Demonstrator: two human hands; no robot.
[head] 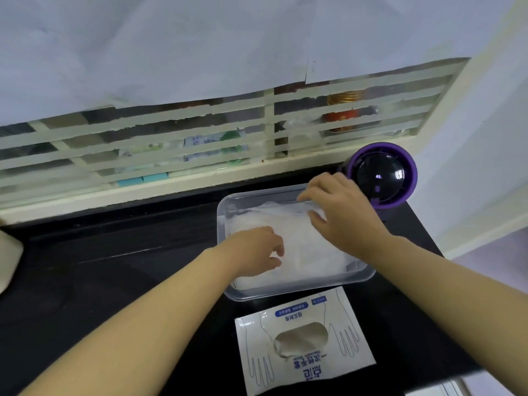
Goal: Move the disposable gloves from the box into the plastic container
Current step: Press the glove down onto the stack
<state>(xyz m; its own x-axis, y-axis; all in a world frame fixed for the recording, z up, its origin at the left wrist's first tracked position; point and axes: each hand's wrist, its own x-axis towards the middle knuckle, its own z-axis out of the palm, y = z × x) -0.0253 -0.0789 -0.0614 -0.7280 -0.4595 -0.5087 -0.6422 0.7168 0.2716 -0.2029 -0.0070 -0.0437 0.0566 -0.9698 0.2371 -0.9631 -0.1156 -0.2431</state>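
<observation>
A clear plastic container [297, 294] sits on the black counter, filled with a stack of thin translucent disposable gloves [303, 244]. My left hand [257, 252] rests on the near left part of the stack, fingers loosely curled against it. At the far right corner my right hand [340, 207] lies over the gloves, fingers bent down onto them. The white glove box [303, 341], printed with blue glove outlines and text, lies flat just in front of the container, its oval opening facing up.
A purple and black round device [381, 174] stands right behind the container. The black counter [114, 267] stretches to the left. A barred window [171, 144] with a white ledge runs along the back. A pale object [8, 258] sits at the left edge.
</observation>
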